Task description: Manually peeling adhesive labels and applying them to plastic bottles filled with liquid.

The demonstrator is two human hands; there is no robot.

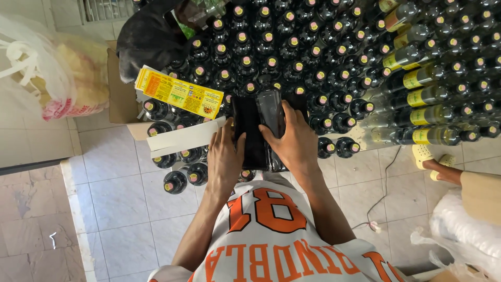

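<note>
My left hand (224, 156) rests on a dark flat bottle (245, 125) lying in front of me, fingers pressed on its lower side. My right hand (295, 141) grips a second dark bottle (271, 109) beside it, thumb and fingers wrapped around its body. Both bottles lie lengthwise, pointing away from me, at the near edge of a big mass of upright dark bottles with pink-and-yellow caps (292, 47).
Labelled bottles lie stacked on their sides (428, 99) at the right. A strip of yellow labels (180, 93) and a cardboard box flap (185, 138) sit at left. A plastic bag (62, 73) lies far left. Another person's sandalled foot (433, 162) is at right.
</note>
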